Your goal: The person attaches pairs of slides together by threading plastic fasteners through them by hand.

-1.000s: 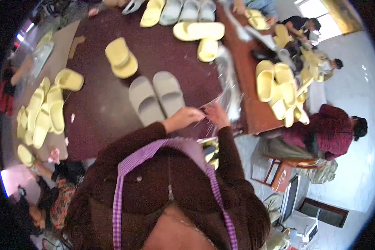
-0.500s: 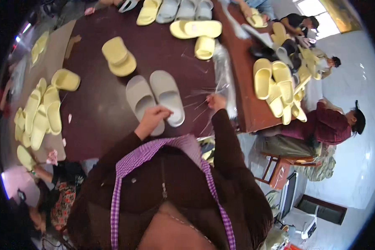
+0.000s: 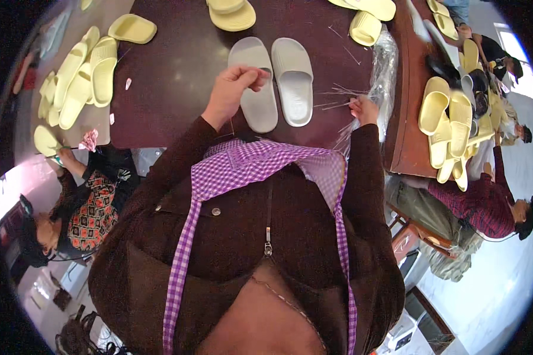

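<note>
The right hand (image 3: 364,110) pinches a bunch of thin, clear strips (image 3: 336,90), and their ends poke out to the left. The fingers of the left hand (image 3: 236,89) are bent in, with the tips close together; I cannot tell if they pinch a strip too. That hand is over the left grey slipper (image 3: 261,106), and I cannot tell if it touches it. The right grey slipper (image 3: 294,89) lies just beside it. So far, both are set neatly side by side on the dark table (image 3: 180,77), soles down, heels near the person. I see no strip on either one, but the hand hides a bit, so I would say this pair is not finished. Plenty of strips seem left to use. Near the right hand lies some crumpled clear wrap (image 3: 387,62). Farther out, two yellow slippers (image 3: 232,16) sit one partly on the other at the top edge. More lie in a left heap (image 3: 77,89) and a right heap (image 3: 450,121); whether those are done is too hard to see.
</note>
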Demonstrator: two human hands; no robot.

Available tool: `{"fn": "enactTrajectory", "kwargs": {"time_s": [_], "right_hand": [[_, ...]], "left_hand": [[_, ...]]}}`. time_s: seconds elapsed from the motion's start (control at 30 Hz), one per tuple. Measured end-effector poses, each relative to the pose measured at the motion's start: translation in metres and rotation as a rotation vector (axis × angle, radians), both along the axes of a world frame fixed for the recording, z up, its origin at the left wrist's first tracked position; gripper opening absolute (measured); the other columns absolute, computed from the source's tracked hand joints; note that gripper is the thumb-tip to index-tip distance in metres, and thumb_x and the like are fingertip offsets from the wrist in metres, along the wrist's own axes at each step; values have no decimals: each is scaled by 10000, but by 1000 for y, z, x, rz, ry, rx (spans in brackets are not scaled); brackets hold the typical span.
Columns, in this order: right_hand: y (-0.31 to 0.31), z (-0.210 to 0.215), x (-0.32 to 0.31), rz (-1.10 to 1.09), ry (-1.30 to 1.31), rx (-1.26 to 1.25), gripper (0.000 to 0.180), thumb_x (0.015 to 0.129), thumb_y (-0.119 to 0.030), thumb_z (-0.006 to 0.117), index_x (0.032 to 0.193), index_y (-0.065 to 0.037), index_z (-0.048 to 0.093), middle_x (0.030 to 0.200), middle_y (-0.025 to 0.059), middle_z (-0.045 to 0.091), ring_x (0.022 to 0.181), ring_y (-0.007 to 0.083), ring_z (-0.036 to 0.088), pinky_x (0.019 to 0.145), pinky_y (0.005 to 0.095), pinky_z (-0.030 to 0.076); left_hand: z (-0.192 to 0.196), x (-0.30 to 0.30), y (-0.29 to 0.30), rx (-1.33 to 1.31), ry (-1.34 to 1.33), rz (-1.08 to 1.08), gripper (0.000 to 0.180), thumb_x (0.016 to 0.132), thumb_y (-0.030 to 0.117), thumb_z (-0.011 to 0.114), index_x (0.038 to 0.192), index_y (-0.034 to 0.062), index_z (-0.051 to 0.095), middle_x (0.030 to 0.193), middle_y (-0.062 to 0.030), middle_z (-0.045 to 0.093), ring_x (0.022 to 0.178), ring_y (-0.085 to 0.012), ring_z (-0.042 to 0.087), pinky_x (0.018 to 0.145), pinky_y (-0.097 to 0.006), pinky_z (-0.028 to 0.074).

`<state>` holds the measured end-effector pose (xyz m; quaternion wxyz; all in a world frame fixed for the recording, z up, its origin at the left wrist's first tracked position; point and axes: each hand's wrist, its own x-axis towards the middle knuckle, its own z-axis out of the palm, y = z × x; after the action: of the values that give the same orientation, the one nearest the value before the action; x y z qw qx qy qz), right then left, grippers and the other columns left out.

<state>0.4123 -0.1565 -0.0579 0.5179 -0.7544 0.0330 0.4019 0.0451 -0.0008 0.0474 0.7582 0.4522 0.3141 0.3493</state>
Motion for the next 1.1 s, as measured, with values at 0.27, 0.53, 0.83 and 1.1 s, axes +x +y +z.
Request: {"fn": "enactTrajectory", "kwargs": {"time_s": [0.27,0.53,0.83,1.1], "right_hand": [[-16,27,31,397,-415,-464,305,794,-284,609,757,18,583,600,119,590,436,194,579,365,293,452],[17,147,-112,714,-936,-20,222,809,-181,619,956,-19,658,767,82,645,669,161,596,615,276,466],[45,154,-209,559,-65,329,138,827,-87,597,920,14,608,742,53,612,553,74,502,487,208,402],[49,173,-188,230,-88,609,65,853,-58,560,870,-1,586,709,71,602,540,97,522,478,221,437]], "left_hand": [[8,-13,12,-95,46,65,165,868,113,561,924,-37,600,849,-113,655,689,-129,585,624,-251,482],[25,10,4,-108,75,-101,171,844,110,575,931,-35,603,808,-93,645,673,-110,582,576,-236,468],[35,31,-8,-16,20,-172,210,866,141,557,994,-22,596,857,-85,650,628,-91,560,574,-218,453],[47,26,-43,-93,131,-514,248,845,128,561,1006,-57,588,808,-62,634,567,-90,543,493,-225,436]]}}
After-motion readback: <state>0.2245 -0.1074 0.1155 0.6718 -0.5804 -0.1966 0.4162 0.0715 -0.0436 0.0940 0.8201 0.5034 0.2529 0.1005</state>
